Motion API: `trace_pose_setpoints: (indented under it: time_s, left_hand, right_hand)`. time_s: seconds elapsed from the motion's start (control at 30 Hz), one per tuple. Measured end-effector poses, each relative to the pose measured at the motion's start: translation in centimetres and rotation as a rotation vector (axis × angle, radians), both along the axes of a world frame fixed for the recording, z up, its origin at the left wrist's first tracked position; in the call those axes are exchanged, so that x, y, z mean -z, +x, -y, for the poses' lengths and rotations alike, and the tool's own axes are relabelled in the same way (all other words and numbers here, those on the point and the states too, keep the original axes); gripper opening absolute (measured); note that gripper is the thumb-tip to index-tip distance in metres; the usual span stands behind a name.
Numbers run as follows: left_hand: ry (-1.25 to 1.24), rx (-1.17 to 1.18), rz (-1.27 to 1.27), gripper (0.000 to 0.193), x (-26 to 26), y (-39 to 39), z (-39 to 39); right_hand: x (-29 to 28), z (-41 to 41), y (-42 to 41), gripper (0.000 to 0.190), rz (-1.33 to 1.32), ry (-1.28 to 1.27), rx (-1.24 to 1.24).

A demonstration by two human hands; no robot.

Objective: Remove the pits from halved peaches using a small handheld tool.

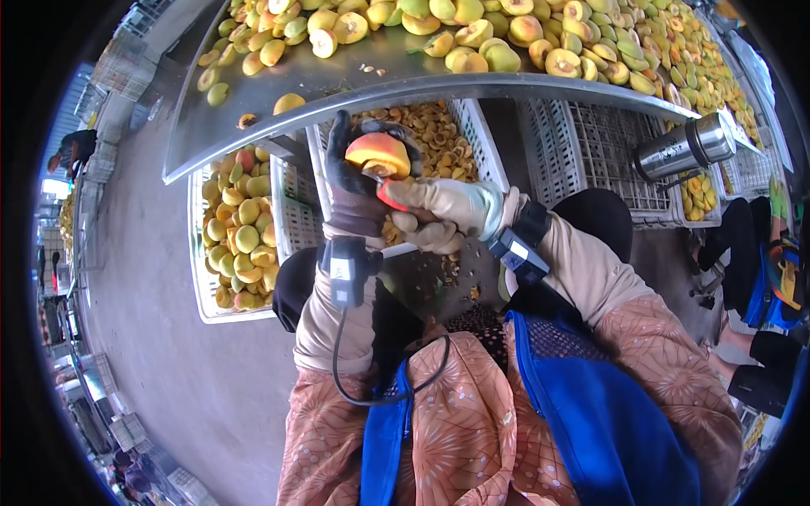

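Note:
My left hand [354, 167], in a dark glove, holds a cut peach half [380, 154] just below the metal table's edge. Its cut face with the stone area is turned towards my right hand [430, 205], which wears a pale glove and grips a small tool with a red handle [393, 195]. The tool's tip meets the fruit near its centre; the tip's shape is partly hidden. Beneath both hands stands a white plastic crate [484, 148] holding many brownish fruit scraps [443, 142]. Halved peaches [468, 60] are heaped on the steel table [380, 82] above.
A white crate of peach halves [243, 234] stands at the left. Stacked grey-white crates [614, 145] are under the table at the right, near a steel thermos flask [686, 148]. Another person's legs [737, 253] show at the right rim. A cable hangs from my left wrist device.

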State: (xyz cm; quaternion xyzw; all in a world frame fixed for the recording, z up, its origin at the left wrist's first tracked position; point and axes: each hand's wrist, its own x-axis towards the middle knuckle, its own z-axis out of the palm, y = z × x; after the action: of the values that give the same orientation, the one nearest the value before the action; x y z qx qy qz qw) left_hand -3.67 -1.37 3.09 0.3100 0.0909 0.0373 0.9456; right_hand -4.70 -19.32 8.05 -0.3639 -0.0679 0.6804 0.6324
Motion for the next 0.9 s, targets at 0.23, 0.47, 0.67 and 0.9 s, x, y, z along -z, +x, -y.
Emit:
trace_pose_setpoints:
  time_s: [0.23, 0.47, 0.67, 0.9]
  left_hand:
    - [-1.353, -0.206, 0.275, 0.065, -5.3, -5.2, -6.3]
    - [1.563, -0.428, -0.122, 0.039, -9.7, 5.9, -11.3]
    - [2.472, 0.357, -0.703, 0.048, -4.8, 13.0, -13.3]
    - [1.716, -0.134, -0.375, 0.035, -10.6, 9.3, -10.4]
  right_hand:
    - [3.6, -0.4, 0.2, 0.058, 0.710, -0.366, 0.297]
    - [0.3, 0.2, 0.7, 0.042, 0.621, -0.420, 0.446]
    - [2.6, -0.4, 0.4, 0.042, 0.660, -0.407, 0.380]
    - [3.5, -0.1, 0.6, 0.048, 0.795, -0.322, 0.545]
